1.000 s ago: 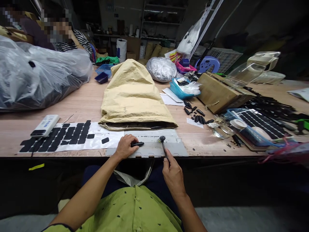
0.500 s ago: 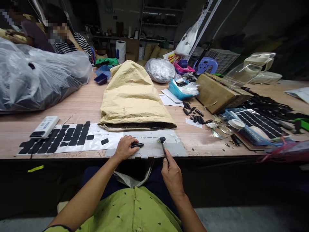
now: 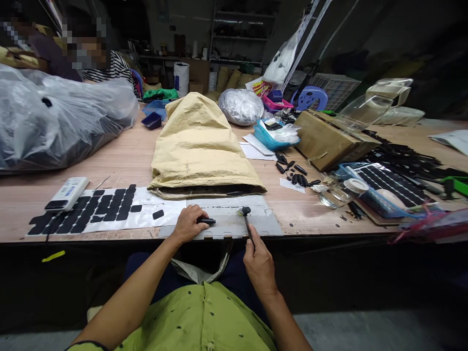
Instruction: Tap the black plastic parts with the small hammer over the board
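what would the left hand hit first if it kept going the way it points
The left hand points right along the grey mat, a black piece in its fingers. It would likely first meet the round head of the tool held by the right hand.

A tan sack is blocking the way straight back across the tabletop. Bare wood is lying open between it and the clear plastic bag at the left edge. Toward the right edge, small black pieces, a cardboard box and a solar panel are crowding the surface.
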Demonstrator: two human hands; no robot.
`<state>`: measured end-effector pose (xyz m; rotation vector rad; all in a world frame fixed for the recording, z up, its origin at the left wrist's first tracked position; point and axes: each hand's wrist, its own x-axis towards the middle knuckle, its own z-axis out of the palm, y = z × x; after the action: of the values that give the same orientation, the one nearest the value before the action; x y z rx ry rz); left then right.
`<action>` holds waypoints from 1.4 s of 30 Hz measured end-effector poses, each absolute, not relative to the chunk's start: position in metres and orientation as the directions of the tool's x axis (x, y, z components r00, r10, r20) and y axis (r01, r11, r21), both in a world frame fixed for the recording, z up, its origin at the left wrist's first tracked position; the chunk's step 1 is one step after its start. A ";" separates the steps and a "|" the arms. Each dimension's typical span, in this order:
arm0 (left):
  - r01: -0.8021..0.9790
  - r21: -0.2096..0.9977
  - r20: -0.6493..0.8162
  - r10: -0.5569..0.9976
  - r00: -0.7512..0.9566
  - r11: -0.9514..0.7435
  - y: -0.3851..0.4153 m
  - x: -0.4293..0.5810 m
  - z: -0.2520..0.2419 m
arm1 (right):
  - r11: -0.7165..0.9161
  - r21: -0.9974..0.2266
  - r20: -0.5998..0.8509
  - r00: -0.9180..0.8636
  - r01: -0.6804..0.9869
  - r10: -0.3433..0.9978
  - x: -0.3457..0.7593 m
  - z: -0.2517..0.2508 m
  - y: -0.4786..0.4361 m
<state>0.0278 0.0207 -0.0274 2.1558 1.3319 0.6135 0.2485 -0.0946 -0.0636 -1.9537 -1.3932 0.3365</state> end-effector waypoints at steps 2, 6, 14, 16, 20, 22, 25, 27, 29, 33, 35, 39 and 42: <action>0.659 0.639 0.115 0.896 0.429 -0.398 0.018 0.027 -0.025 | -0.162 -0.671 0.196 0.384 0.724 0.902 0.249 -0.065 -0.094; 0.590 0.590 0.172 0.800 0.575 -0.551 -0.008 0.027 -0.024 | -0.158 -0.670 0.199 0.381 0.725 0.903 0.249 -0.067 -0.094; 0.559 0.607 -0.032 0.686 0.727 -0.564 -0.076 0.017 -0.070 | -0.164 -0.675 0.194 0.387 0.720 0.901 0.248 -0.066 -0.094; 0.718 0.541 -0.148 0.791 0.594 -0.438 -0.075 0.012 -0.086 | -0.175 -0.673 0.180 0.389 0.719 0.904 0.248 -0.066 -0.094; 0.910 0.349 -0.328 0.880 0.344 -0.226 -0.068 0.005 -0.092 | -0.168 -0.674 0.185 0.384 0.720 0.905 0.248 -0.068 -0.094; 0.901 0.365 -0.344 0.865 0.365 -0.235 -0.066 0.009 -0.076 | -0.156 -0.678 0.197 0.382 0.718 0.903 0.248 -0.069 -0.094; 0.750 0.575 -0.281 0.782 0.556 -0.327 -0.055 0.029 -0.038 | -0.153 -0.683 0.206 0.389 0.714 0.898 0.248 -0.071 -0.094; 0.606 0.704 -0.186 0.728 0.660 -0.370 -0.034 0.049 -0.015 | -0.143 -0.685 0.216 0.386 0.714 0.897 0.248 -0.072 -0.094; 0.539 0.739 -0.050 0.765 0.642 -0.404 -0.004 0.071 0.000 | -0.127 -0.687 0.227 0.377 0.715 0.898 0.248 -0.072 -0.094; 0.680 0.583 0.154 0.883 0.444 -0.444 0.064 0.110 0.002 | -0.133 -0.684 0.229 0.384 0.718 0.895 0.248 -0.071 -0.094; 0.730 0.501 0.173 0.880 0.442 -0.465 0.088 0.125 -0.002 | -0.131 -0.684 0.228 0.382 0.717 0.896 0.248 -0.071 -0.094; 0.759 0.325 0.140 0.822 0.551 -0.564 0.108 0.145 -0.007 | -0.115 -0.681 0.241 0.370 0.723 0.897 0.248 -0.073 -0.093; 0.788 0.229 0.142 0.821 0.553 -0.571 0.107 0.153 -0.009 | -0.120 -0.673 0.240 0.369 0.730 0.898 0.248 -0.073 -0.094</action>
<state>0.1534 0.1074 -0.0085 2.6440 1.3784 0.3516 0.2480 -0.0936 -0.0728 -1.8972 -1.4111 0.2912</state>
